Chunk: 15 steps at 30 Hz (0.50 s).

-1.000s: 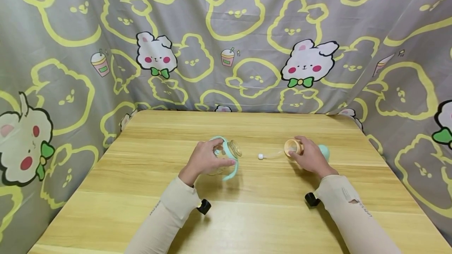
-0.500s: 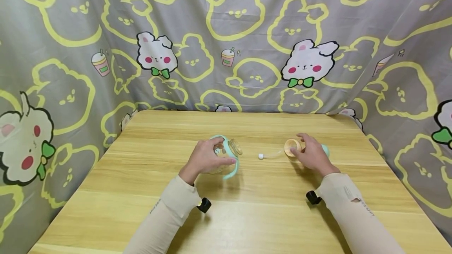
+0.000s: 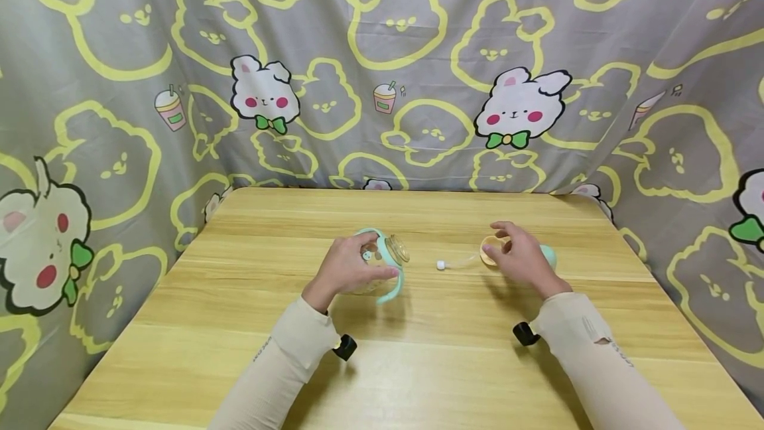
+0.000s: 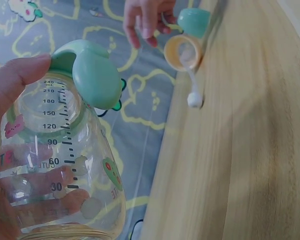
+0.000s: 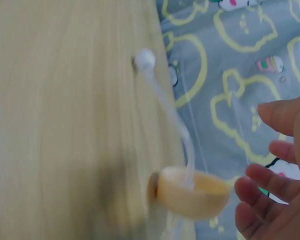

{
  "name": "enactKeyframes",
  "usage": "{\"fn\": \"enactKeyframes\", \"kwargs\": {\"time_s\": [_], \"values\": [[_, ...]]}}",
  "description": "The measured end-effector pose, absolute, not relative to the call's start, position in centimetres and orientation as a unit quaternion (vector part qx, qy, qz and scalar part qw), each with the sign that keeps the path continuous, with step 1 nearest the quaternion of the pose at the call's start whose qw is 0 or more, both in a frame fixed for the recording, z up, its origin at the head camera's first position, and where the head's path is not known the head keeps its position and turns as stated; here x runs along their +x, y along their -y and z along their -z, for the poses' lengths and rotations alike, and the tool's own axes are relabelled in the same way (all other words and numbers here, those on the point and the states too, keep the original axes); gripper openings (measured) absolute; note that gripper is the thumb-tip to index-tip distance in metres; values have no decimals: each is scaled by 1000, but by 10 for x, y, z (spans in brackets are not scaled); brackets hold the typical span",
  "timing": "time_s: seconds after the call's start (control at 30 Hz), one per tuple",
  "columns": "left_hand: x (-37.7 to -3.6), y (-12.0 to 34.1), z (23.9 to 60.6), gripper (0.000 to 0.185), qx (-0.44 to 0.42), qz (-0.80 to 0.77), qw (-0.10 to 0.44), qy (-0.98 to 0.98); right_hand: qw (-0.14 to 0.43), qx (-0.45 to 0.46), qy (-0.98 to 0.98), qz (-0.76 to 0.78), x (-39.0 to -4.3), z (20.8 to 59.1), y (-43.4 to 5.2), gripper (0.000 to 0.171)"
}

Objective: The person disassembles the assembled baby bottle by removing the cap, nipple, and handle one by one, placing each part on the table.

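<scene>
The left hand (image 3: 348,269) has its grip wrapped round a clear bottle (image 3: 382,264), thumb on the near side and fingers behind the glass. The bottle lies tilted on its side, its open mouth turned toward the right hand. In the left wrist view the bottle (image 4: 65,160) shows printed measuring marks and a mint-green handle ring (image 4: 92,77) about its neck, with the thumb resting against that ring.

The right hand (image 3: 520,259) has its grip released: the fingers are spread and relaxed, hovering just beside a yellow lid (image 3: 491,251) without clasping it. In the right wrist view the fingertips (image 5: 255,187) stand apart from the yellow lid (image 5: 192,192), a small gap between them. A thin clear straw (image 3: 459,261) runs from the lid toward the bottle and ends in a white weight (image 3: 440,265), which lies on the surface between the two hands. A mint-green cap (image 3: 548,256) sits just behind the right hand, partly hidden by it.

Everything rests on a light wooden surface (image 3: 418,363). Nothing stands between bottle and lid except the straw and its weight. A grey curtain (image 3: 382,71) printed with yellow outlines and white rabbits hangs round the far and side edges. Both forearms wear beige sleeves (image 3: 286,357).
</scene>
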<state>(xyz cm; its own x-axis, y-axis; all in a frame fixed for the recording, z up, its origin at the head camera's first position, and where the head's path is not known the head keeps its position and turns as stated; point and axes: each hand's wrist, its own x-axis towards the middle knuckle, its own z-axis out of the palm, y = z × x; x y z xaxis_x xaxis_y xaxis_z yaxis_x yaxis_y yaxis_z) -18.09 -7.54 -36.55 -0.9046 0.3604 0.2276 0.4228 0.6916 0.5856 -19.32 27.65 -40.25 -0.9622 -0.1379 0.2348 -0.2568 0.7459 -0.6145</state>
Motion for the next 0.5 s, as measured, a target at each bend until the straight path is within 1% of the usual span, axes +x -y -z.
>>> {"fn": "enactKeyframes", "kwargs": {"time_s": [0.2,0.4,0.5], "values": [[-182,75,367,62,-217,336,47,915,76,131,912,-382,-188,397,-256,41],[-182,74,367,52,-220,340,52,913,82,176,898,-396,-181,394,-236,31],[-182,74,368,51,-217,347,49,911,80,197,888,-408,-178,394,-226,26]]}}
